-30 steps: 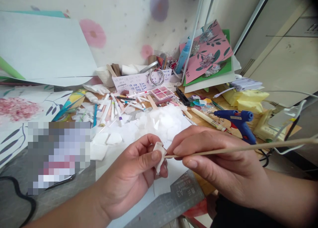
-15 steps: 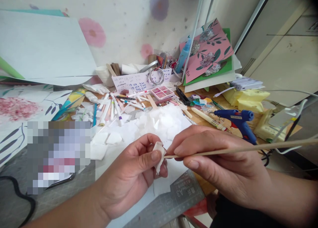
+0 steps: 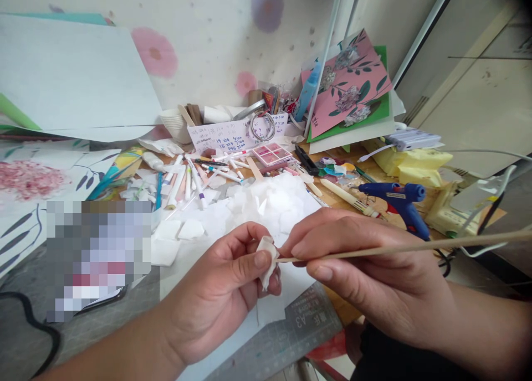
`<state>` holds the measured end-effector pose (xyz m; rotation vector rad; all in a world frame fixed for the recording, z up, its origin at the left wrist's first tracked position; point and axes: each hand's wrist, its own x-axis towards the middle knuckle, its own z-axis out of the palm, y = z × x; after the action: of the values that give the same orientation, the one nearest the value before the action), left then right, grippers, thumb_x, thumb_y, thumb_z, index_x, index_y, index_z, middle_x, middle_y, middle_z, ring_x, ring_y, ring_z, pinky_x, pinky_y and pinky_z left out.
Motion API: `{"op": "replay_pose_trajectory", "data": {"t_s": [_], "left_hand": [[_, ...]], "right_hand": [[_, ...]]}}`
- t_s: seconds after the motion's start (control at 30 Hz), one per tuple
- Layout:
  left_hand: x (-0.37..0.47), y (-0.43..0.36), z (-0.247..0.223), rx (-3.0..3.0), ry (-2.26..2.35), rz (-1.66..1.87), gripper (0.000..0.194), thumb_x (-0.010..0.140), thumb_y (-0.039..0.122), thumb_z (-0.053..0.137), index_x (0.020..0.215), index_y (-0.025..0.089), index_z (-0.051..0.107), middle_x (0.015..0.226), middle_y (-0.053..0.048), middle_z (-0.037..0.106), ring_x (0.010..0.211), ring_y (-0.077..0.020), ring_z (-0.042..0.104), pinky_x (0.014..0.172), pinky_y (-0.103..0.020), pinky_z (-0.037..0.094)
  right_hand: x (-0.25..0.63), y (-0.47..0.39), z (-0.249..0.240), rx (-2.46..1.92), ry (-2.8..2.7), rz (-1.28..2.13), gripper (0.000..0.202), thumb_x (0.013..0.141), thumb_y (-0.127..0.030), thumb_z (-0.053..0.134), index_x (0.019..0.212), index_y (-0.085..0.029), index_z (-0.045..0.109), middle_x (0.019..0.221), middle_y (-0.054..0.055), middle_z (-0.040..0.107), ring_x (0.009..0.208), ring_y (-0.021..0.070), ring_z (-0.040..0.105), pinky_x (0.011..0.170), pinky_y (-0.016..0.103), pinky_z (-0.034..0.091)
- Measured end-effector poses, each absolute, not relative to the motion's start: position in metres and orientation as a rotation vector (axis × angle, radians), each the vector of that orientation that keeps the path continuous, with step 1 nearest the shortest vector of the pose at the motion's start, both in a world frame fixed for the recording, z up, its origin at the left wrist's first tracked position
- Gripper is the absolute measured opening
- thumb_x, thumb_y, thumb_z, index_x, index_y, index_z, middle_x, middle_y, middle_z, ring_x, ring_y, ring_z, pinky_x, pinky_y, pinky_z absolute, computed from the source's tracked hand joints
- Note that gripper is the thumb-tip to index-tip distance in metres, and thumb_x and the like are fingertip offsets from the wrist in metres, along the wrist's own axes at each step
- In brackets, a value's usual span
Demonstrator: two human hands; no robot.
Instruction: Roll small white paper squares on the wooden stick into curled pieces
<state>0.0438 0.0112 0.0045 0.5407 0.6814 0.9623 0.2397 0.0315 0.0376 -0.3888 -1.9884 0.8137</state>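
Note:
My left hand (image 3: 226, 281) pinches a small folded piece of white paper (image 3: 266, 256) between thumb and fingers. From the right, my right hand (image 3: 366, 264) grips a thin wooden stick (image 3: 415, 246), whose tip meets the paper at my left fingertips. The stick runs out past the right edge of the view. Whether its tip is stuck to the paper or only touches it, I cannot tell. Beyond my hands lies a heap of white paper pieces (image 3: 270, 201). Flat white squares (image 3: 192, 230) lie left of the heap.
A blue glue gun (image 3: 399, 195) lies at the right, beside cables. Several markers (image 3: 187, 184) and a pink palette (image 3: 272, 154) are behind the paper heap. A grey cutting mat (image 3: 291, 328) is under the papers. A blurred-out device (image 3: 97, 259) lies at the left.
Both hands keep nearly the same pose. The folded paper seems turned very slightly at the stick's tip.

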Motion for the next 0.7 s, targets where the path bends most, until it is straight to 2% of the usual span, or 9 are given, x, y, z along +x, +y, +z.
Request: {"op": "replay_pose_trajectory", "data": {"t_s": [0.23, 0.4, 0.7], "left_hand": [[0.0456, 0.0097, 0.0052, 0.545, 0.687, 0.972, 0.023, 0.07, 0.021, 0.087, 0.081, 0.017, 0.068, 0.071, 0.003, 0.059, 0.063, -0.0104, 0.057, 0.063, -0.022, 0.049], [0.045, 0.0091, 0.0053, 0.553, 0.684, 0.964, 0.022, 0.071, 0.021, 0.086, 0.081, 0.017, 0.068, 0.071, 0.002, 0.06, 0.063, -0.0104, 0.057, 0.063, -0.022, 0.049], [0.0449, 0.0113, 0.0044, 0.545, 0.683, 0.961, 0.022, 0.072, 0.021, 0.086, 0.082, 0.016, 0.067, 0.071, 0.002, 0.059, 0.063, -0.0105, 0.057, 0.063, -0.022, 0.049]], "right_hand": [[0.2393, 0.0317, 0.0374, -0.376, -1.974, 0.818, 0.013, 0.091, -0.005, 0.061, 0.098, -0.012, 0.07, 0.078, 0.005, 0.074, 0.092, 0.0157, 0.072, 0.083, 0.024, 0.059], [0.2398, 0.0315, 0.0374, -0.401, -1.982, 0.818, 0.014, 0.094, -0.009, 0.06, 0.102, -0.016, 0.069, 0.079, 0.004, 0.075, 0.091, 0.0164, 0.072, 0.081, 0.027, 0.06], [0.2394, 0.0317, 0.0363, -0.39, -1.977, 0.83, 0.014, 0.094, -0.009, 0.06, 0.104, -0.015, 0.068, 0.078, 0.004, 0.075, 0.091, 0.0164, 0.072, 0.081, 0.027, 0.06]]}}
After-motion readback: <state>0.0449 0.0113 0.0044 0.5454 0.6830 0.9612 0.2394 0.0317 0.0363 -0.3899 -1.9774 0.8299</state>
